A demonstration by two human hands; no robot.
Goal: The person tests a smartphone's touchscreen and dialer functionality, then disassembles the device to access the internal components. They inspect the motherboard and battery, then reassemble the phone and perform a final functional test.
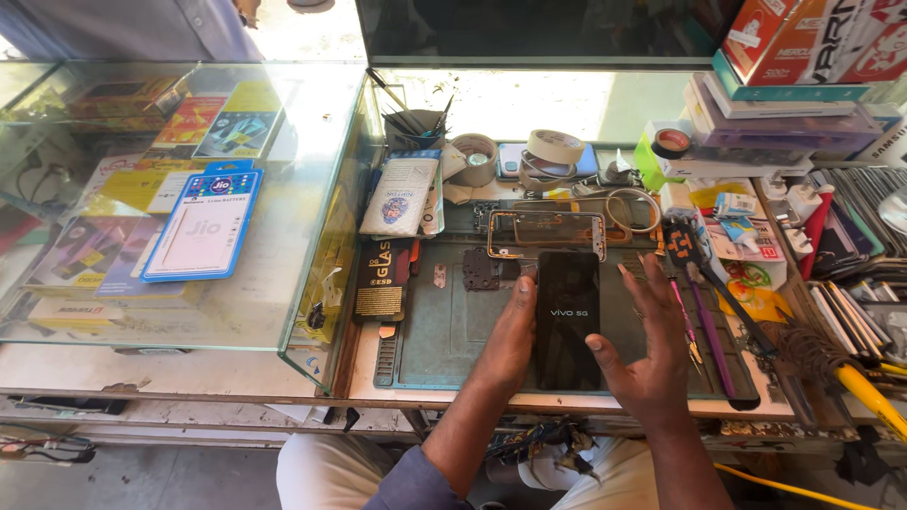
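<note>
Head view: 1 black smartphone (567, 319) is seen lying flat, screen up, on a green work mat (444, 331) at the near edge of the bench. The left hand (508, 338) is laid along the phone's left edge, fingers held together and touching it. The right hand (644, 351) is spread open just right of the phone, its thumb resting on the right edge. A clear phone case (547, 234) is placed just beyond the phone's far end. Screwdrivers (699, 326) are laid to the right of the mat, and 2 tape rolls (555, 146) are seen farther back. A glass display case (179, 198) is set at left.
</note>
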